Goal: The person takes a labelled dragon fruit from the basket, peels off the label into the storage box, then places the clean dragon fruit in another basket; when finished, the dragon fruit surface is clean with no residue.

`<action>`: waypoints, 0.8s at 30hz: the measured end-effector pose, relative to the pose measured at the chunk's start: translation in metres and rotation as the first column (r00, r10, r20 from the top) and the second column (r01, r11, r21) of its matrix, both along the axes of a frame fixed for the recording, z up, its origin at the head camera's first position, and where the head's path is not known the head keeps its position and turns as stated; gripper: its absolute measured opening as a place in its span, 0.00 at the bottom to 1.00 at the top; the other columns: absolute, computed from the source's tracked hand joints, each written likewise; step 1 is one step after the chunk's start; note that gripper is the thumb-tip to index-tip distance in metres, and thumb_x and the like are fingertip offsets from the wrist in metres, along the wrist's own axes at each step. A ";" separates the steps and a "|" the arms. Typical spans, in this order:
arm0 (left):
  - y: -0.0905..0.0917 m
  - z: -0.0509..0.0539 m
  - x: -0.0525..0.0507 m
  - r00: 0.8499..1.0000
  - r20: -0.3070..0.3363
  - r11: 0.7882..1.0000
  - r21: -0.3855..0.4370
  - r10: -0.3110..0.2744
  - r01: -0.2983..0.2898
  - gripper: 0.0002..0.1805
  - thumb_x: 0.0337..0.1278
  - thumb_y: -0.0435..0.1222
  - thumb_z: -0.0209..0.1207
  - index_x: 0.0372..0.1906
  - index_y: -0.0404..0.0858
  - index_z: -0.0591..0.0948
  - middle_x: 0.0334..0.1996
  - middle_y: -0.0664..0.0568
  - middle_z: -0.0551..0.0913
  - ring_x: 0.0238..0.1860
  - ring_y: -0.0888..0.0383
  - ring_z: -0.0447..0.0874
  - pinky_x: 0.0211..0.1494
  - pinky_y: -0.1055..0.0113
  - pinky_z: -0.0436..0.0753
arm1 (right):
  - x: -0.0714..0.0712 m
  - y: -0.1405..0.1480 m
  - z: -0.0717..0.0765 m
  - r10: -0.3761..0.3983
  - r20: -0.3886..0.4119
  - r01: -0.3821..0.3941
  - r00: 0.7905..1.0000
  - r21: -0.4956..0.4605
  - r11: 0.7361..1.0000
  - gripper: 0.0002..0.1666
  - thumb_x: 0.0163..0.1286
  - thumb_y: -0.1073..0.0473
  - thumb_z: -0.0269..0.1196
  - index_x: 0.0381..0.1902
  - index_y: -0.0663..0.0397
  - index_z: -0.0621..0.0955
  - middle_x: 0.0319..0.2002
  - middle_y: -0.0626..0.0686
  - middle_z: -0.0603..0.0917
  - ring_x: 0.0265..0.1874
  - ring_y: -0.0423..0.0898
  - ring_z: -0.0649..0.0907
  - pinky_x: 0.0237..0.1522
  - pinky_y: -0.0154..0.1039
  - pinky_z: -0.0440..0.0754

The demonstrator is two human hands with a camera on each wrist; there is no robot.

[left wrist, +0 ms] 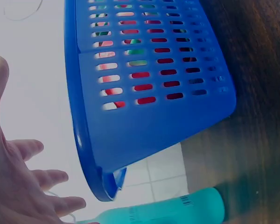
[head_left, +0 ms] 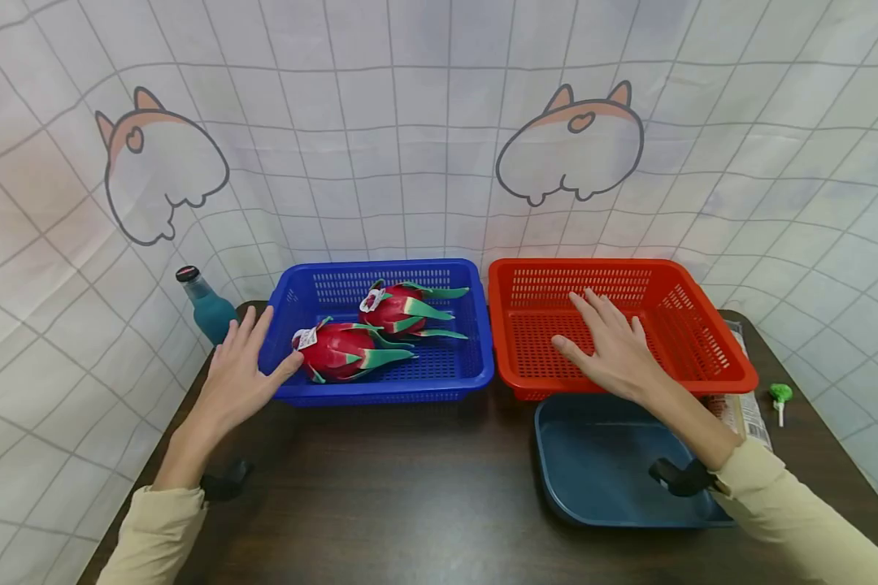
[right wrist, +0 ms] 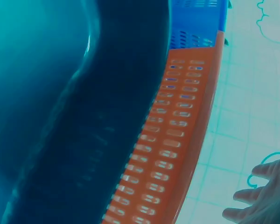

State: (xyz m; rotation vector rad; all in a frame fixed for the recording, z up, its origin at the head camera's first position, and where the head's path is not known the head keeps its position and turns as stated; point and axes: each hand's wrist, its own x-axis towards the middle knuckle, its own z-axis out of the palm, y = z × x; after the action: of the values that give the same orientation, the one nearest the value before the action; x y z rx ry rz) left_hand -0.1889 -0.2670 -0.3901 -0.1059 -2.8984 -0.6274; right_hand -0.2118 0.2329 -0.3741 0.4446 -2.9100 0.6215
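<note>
Two red dragon fruits with green leaf tips lie in the blue basket (head_left: pixel 380 396): one dragon fruit (head_left: pixel 336 353) in front, the other dragon fruit (head_left: pixel 391 309) behind it. My left hand (head_left: pixel 237 374) hovers at the basket's left end with fingers spread, holding nothing; the left wrist view shows it apart from the rim. Over the front of the red basket (head_left: pixel 622 385) my right hand (head_left: pixel 615 345) is held out, its fingers extended and nothing in them. No fruit shows inside the red basket.
A teal bottle (head_left: pixel 212 313) with a black cap stands left of the blue basket. In front of the red basket sits a dark blue tray (head_left: pixel 607 479), under my right forearm. A printed packet (head_left: pixel 752 418) and a green lollipop (head_left: pixel 780 394) lie at the right.
</note>
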 end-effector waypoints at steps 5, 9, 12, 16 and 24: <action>-0.004 -0.005 0.003 1.000 0.006 0.999 0.050 0.001 -0.002 0.50 0.60 0.63 0.50 0.78 0.45 0.44 0.77 0.36 0.42 0.75 0.28 0.38 0.68 0.24 0.44 | -0.001 -0.006 0.001 0.023 -0.019 -0.024 1.000 -0.024 0.999 0.48 0.67 0.32 0.52 0.77 0.48 0.54 0.76 0.62 0.54 0.74 0.65 0.54 0.66 0.78 0.44; -0.007 -0.007 0.005 1.000 0.005 0.997 0.075 0.011 -0.011 0.51 0.59 0.64 0.50 0.78 0.46 0.44 0.78 0.37 0.42 0.76 0.29 0.38 0.66 0.23 0.47 | -0.003 -0.013 0.003 0.039 -0.043 -0.040 0.998 -0.026 0.999 0.48 0.66 0.32 0.53 0.76 0.49 0.56 0.76 0.62 0.56 0.74 0.64 0.56 0.67 0.76 0.47; -0.010 -0.008 0.005 1.000 0.005 0.995 0.096 0.021 -0.021 0.51 0.58 0.64 0.51 0.78 0.48 0.43 0.78 0.40 0.42 0.76 0.30 0.38 0.63 0.21 0.50 | -0.005 -0.020 0.006 0.063 -0.055 -0.064 0.996 -0.029 0.998 0.47 0.66 0.33 0.54 0.75 0.50 0.58 0.75 0.62 0.57 0.74 0.63 0.57 0.69 0.72 0.49; -0.013 -0.012 0.005 1.000 0.007 0.991 0.131 0.018 -0.019 0.51 0.58 0.63 0.52 0.78 0.50 0.43 0.79 0.42 0.41 0.76 0.30 0.39 0.61 0.20 0.52 | -0.009 -0.032 0.012 0.094 -0.049 -0.095 0.994 -0.020 0.995 0.46 0.66 0.35 0.55 0.75 0.50 0.59 0.75 0.60 0.58 0.74 0.61 0.58 0.72 0.68 0.51; -0.016 -0.020 0.005 0.999 0.049 0.984 0.179 0.011 -0.019 0.51 0.58 0.62 0.53 0.78 0.51 0.42 0.79 0.41 0.40 0.75 0.28 0.41 0.60 0.20 0.53 | -0.014 -0.063 0.026 0.132 0.013 -0.132 0.991 -0.024 0.991 0.48 0.64 0.32 0.56 0.75 0.47 0.59 0.76 0.57 0.57 0.75 0.60 0.58 0.71 0.67 0.56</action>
State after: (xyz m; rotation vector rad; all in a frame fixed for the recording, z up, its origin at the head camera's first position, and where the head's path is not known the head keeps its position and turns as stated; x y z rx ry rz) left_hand -0.1841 -0.2832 -0.4101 -0.0458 -2.8679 -0.8968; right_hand -0.2263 0.1701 -0.3477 0.6368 -2.9014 0.6772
